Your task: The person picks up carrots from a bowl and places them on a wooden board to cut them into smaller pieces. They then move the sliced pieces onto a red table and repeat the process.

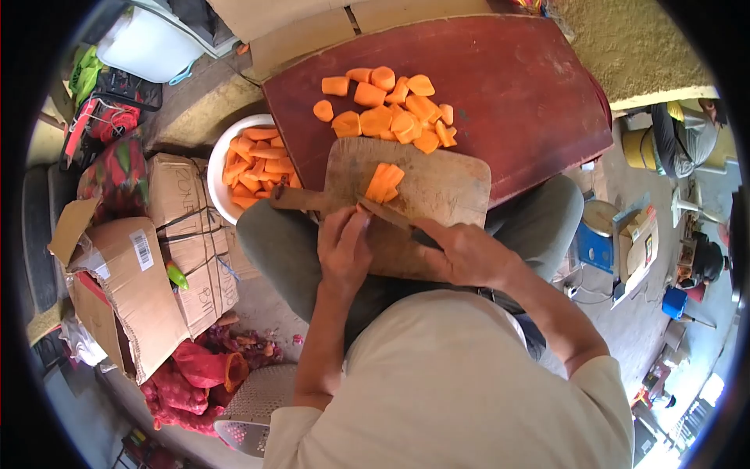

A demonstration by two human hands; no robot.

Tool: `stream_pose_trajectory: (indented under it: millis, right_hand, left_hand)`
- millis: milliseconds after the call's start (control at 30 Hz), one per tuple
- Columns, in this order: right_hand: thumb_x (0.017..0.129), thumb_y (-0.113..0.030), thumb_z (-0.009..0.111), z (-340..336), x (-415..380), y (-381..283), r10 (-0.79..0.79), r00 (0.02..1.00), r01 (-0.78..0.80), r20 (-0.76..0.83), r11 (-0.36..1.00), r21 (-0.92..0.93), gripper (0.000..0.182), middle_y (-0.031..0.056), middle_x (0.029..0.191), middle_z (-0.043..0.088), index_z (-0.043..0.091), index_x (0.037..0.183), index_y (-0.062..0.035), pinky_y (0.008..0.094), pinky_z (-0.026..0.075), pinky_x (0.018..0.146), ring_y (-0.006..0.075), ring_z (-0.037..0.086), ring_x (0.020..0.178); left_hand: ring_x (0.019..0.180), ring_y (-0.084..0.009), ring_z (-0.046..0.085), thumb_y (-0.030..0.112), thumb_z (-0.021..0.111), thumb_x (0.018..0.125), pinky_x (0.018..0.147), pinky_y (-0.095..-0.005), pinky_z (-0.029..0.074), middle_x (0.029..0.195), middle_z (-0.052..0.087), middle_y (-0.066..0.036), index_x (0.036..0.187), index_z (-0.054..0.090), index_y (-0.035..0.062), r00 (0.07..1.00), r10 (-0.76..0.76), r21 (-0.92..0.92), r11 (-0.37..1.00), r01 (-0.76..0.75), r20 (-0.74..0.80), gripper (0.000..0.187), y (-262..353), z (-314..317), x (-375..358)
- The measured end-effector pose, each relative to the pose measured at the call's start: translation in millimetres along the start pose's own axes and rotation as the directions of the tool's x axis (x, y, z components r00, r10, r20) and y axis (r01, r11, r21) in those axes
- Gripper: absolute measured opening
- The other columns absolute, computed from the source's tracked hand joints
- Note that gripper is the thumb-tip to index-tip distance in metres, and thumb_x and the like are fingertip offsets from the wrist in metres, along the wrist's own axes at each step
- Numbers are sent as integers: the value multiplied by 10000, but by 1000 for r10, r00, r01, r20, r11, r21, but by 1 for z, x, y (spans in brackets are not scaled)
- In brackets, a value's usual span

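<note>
A wooden cutting board (461, 176) lies over my lap against the edge of the red table (516, 102). My right hand (467, 254) is wrapped round the dark handle of a knife (388, 213), whose blade points left over the board. Closed at the blade's tip is my left hand (344, 241); its fingertips touch something too small to make out. Cut carrot strips (383, 182) rest on the board just above the blade. Beyond the board, several carrot chunks (375, 120) are spread on the table.
A white bowl of peeled carrots (221, 182) stands left of the table. Cardboard boxes (144, 293), red mesh sacks (181, 383) and a perforated basket (262, 397) are at the left. A person (687, 141) is at the upper right, near a yellow bucket (639, 149).
</note>
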State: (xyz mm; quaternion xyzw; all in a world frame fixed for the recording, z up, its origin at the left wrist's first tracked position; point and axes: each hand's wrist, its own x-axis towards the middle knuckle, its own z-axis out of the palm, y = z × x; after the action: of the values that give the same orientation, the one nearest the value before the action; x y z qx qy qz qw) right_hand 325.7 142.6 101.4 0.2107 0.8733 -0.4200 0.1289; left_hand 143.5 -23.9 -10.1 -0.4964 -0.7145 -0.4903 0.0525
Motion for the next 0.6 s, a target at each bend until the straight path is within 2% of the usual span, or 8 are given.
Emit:
stream_pose_trajectory:
  millis: [200, 300, 600]
  right_hand:
    - [1090, -324, 645, -23, -15, -19, 46, 998, -58, 54, 967, 247, 468, 295, 916, 753, 598, 1448, -26, 573, 586, 800, 477, 752, 869]
    - [1087, -325, 657, -19, -24, -22, -31, 1000, 32, -8, 978, 208, 477, 278, 918, 761, 600, 1457, -29, 558, 593, 787, 463, 760, 869]
    - [1084, -303, 656, -12, -22, -21, -41, 999, 39, 8, 991, 129, 473, 285, 882, 752, 566, 1448, -16, 569, 589, 743, 492, 745, 811]
  left_hand:
    - [985, -356, 716, -149, 741, 846, 856, -429, 578, 1158, 708, -182, 1156, 729, -14, 1000, -26, -7, 1000, 26, -3, 339, 4, -3, 1]
    - [991, -359, 717, -150, 751, 840, 865, -425, 581, 1172, 707, -185, 1150, 739, -23, 999, -34, 18, 999, 34, 0, 336, 6, -2, 5]
    - [983, -367, 717, -173, 762, 793, 827, -418, 589, 1182, 704, -195, 1135, 759, -29, 999, -36, 18, 999, 36, 14, 372, 3, -3, 1]
